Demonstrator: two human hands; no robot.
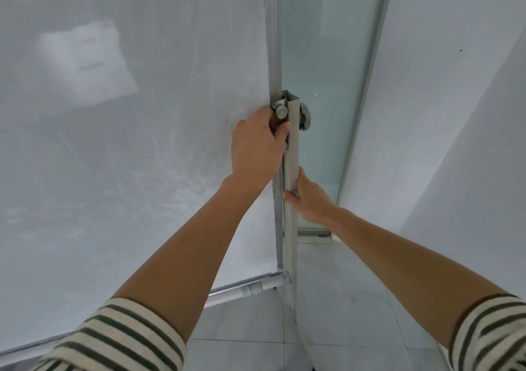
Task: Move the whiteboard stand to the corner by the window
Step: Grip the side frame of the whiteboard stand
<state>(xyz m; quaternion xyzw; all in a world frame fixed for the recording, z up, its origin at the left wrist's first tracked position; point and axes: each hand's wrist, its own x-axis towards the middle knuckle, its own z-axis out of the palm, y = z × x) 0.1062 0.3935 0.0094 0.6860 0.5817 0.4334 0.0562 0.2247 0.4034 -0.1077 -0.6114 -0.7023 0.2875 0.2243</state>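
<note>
The whiteboard fills the left of the view, its smeared white surface close in front of me. Its grey metal stand post runs down along the board's right edge, with grey clamp knobs near the post's top. My left hand is closed around the board's edge and post just below the knobs. Lower down, my right hand grips the post from the right side. A tray rail runs along the board's bottom edge.
A tall frosted glass window panel in a grey frame stands just behind the post. White walls meet it on the right. Pale floor tiles lie below, with the stand's foot reaching toward me.
</note>
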